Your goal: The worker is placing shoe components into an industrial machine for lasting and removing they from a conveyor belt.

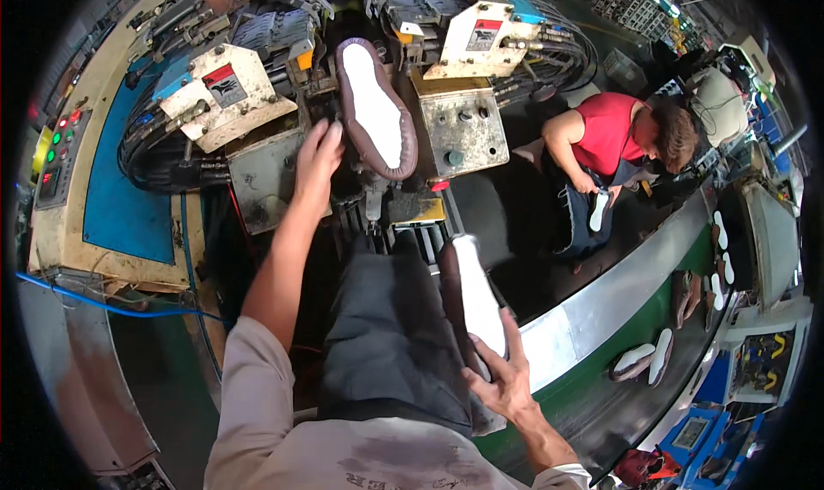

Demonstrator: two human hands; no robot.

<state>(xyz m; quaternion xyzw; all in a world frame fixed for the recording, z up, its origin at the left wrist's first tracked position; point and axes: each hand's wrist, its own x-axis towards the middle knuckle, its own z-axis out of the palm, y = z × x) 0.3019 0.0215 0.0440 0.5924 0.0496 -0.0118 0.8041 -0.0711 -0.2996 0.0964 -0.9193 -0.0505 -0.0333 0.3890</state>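
Observation:
A brown shoe upper with a white insole board (378, 104) sits sole up in the machine in front of me, its narrower end toward me. Beside its left edge is my left hand (318, 157), with nothing in it and the fingers partly bent and a little apart. Whether a fingertip touches the upper I cannot tell. Low on the right, next to my thigh, my right hand (502, 374) grips a second brown shoe upper (475, 293) by its near end. Its white sole side faces up.
Metal blocks with warning labels flank the machine, the right one (485, 39) above a box with knobs (463, 130). A button panel (62, 160) stands at far left. A seated co-worker in red (609, 134) holds another shoe. Several shoes lie on the green conveyor (592, 374).

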